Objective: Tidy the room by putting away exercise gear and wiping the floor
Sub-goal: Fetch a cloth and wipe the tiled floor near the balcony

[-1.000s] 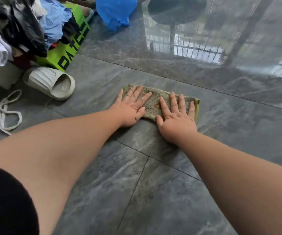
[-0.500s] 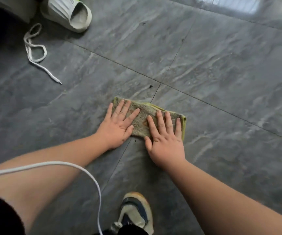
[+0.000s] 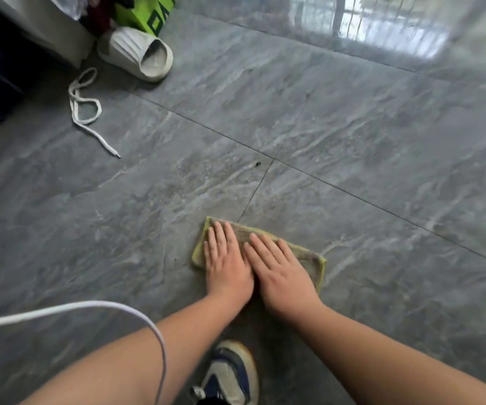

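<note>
A folded green-yellow cloth [image 3: 309,257] lies flat on the grey marble-look tile floor [image 3: 367,159]. My left hand [image 3: 225,263] presses palm-down on its left part, fingers together and pointing away from me. My right hand [image 3: 282,270] presses flat on the cloth beside it, the two hands touching side by side. Both hands cover most of the cloth; only its far edge and right end show.
A white slide sandal [image 3: 138,54] lies at the upper left beside a green bag [image 3: 151,13] and a white box [image 3: 51,27]. A loose white shoelace [image 3: 85,108] lies near them. A white cable [image 3: 95,309] loops over my left forearm. My sneaker [image 3: 231,375] stands below my hands.
Both hands have pulled the cloth back toward me across the tile joint and have come together until they touch. The view has tilted, so the sandal and green bag show again.
</note>
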`<action>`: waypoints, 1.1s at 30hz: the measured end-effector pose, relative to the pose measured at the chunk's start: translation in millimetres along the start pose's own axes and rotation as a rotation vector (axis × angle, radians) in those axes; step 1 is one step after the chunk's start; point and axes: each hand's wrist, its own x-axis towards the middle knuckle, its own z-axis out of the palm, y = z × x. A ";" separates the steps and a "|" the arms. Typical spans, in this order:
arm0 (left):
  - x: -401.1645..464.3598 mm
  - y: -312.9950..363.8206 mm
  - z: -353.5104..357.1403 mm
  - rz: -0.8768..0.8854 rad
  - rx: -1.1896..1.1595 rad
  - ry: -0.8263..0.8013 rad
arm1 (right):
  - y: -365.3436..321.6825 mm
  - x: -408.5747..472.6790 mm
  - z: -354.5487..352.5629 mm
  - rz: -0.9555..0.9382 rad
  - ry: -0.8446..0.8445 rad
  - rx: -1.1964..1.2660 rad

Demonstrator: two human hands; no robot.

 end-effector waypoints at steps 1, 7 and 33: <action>2.2 5.2 5.0 -0.034 -0.011 0.030 | 10.7 0.1 2.0 -0.048 -0.019 -0.026; 4.5 13.9 17.2 -0.049 0.046 0.113 | 23.6 -13.0 7.1 -0.038 -0.034 -0.133; 3.6 444.2 69.9 1.149 0.276 -0.029 | 264.7 -214.4 -91.5 1.133 0.241 -0.188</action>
